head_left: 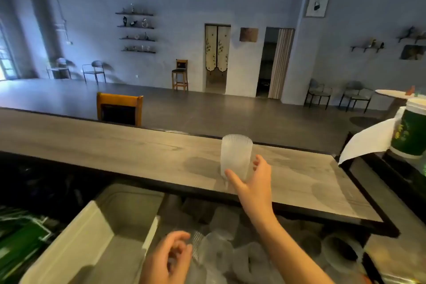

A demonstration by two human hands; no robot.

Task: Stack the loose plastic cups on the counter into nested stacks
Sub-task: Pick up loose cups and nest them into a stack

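Observation:
A ribbed translucent plastic cup (235, 154) stands on the wooden counter (115, 143), near its right part. My right hand (253, 182) reaches up to the cup's base with the thumb against its lower left side and the fingers spread apart to its right. Below the counter lies a pile of several loose clear cups (230, 256), blurred. My left hand (168, 258) hovers at the pile's left edge with its fingers curled against a ribbed cup (199, 244). Whether it grips that cup is unclear.
A pale plastic bin (96, 237) sits left of the cup pile under the counter. At the right end stand a green-and-white tub (410, 131) and a white sheet of paper (366, 143). A wooden chair back (119, 108) rises behind the counter.

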